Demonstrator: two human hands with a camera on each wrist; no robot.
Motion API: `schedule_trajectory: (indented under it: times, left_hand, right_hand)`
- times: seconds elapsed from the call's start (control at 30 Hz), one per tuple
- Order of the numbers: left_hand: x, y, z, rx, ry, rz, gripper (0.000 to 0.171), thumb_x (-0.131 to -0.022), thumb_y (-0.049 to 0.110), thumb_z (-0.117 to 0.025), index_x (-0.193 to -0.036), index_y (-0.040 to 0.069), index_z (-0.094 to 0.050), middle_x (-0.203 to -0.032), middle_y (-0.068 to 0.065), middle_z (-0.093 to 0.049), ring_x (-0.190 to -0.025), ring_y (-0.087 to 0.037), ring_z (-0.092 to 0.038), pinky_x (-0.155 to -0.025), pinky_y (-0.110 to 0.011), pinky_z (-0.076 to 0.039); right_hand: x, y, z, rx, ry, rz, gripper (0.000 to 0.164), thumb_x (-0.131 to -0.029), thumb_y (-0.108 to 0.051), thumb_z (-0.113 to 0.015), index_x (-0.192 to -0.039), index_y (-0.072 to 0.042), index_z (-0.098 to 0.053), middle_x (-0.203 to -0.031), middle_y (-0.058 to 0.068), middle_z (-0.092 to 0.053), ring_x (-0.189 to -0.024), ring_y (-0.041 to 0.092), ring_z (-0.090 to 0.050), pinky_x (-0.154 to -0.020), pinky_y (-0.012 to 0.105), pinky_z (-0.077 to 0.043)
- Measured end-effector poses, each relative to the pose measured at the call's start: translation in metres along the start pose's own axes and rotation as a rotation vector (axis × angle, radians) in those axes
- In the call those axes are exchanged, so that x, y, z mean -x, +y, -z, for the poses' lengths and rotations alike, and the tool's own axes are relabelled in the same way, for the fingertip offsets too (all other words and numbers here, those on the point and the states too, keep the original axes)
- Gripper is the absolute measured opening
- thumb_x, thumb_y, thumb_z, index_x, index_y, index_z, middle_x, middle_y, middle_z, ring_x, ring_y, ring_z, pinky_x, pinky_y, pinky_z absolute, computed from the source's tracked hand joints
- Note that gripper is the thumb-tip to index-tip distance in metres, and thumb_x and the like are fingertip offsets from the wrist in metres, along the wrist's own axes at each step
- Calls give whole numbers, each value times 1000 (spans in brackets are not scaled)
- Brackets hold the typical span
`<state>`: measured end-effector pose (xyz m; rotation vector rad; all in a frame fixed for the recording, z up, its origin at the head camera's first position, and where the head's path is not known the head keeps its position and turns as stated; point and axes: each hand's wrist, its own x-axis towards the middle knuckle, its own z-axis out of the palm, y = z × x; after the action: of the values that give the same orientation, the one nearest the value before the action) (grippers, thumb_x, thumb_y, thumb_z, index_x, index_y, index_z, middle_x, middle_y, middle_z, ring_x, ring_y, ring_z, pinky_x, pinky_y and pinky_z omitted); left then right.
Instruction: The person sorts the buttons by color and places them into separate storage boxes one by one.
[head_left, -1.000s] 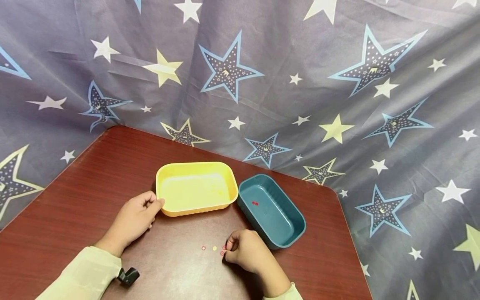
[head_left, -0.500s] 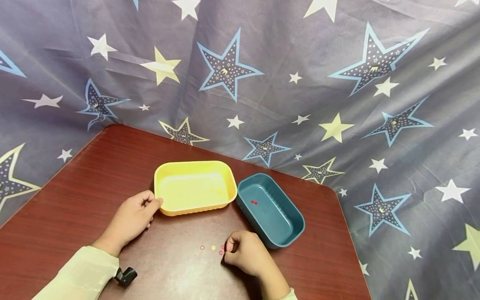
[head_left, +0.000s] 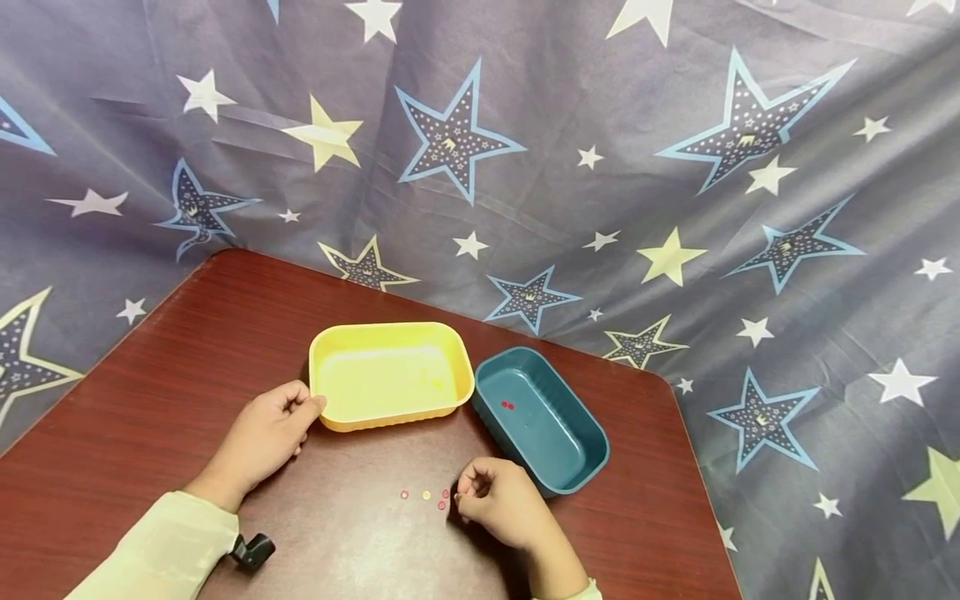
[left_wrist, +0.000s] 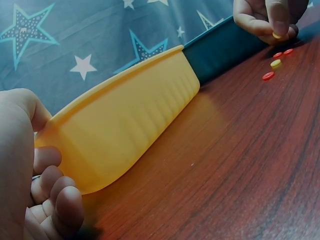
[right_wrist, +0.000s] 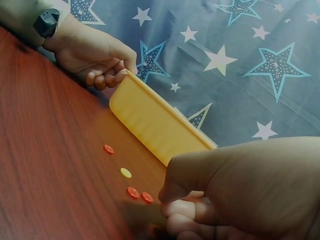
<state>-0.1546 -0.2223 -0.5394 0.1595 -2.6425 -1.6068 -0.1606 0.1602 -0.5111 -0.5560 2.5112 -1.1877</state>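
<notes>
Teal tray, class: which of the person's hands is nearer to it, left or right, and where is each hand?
Right. The right hand is close by the near side of the teal tray; the left hand is farther off, gripping the opposite end of the yellow tray.

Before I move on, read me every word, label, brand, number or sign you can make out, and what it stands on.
No words, labels, brands or numbers are readable in any view.
Backdrop cloth: printed stars, some with small crown marks; no lettering seen.
Yellow bin and teal bin: none on the visible sides.
Small red and yellow discs: too small to tell.
Black wrist device: nothing legible.
</notes>
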Motion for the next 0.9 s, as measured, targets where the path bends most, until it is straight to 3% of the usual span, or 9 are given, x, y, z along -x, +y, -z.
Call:
schedule_trajectory:
  times: [0.3,0.53,0.7,0.9]
  left_hand:
    - [0,0,0,18,0,5,45,-114,54,-63,-93,15,-55,-65,-3,-60,-56,-22,-63,-55,-34,-50]
    - [0,1,0,24,0,5,45,-114,55,-63,-94,15,-56,-64,-3,-60,-56,-21,-62,-54,-33,-50]
    - [1,1,1,21,7,5,45,-114,55,-63,-94,14,-56,-65,-3,-60,-56,-22,-62,-54,-34,-49]
    - [2,0,0,11,8,5,46,-114,55,-62,-93,15,-56,-65,-3,-60,-57,-21,-62,-55,-33,-49]
  right_hand:
    - [0,-4,6,-74,-50,-6,13,-88,3,-72,-97,-4,-79,-74,-2,-72,-62,5,-66,-60,18,-51]
    - [-4,-8,11,-48,-48,-6,9,-92,-2,-75,-96,-9,-78,-76,-2,-73,-64,16,-73,-61,20,-54]
    - [-8,-12,16,-17,-40,7,10,-92,-2,-75,-97,-10,-79,-79,-4,-74,-67,6,-69,-64,20,-53]
    - [-14,-21,24,26,-21,38,9,-92,-3,-76,-95,-12,-78,-79,-5,-72,-72,6,-66,-68,22,-53]
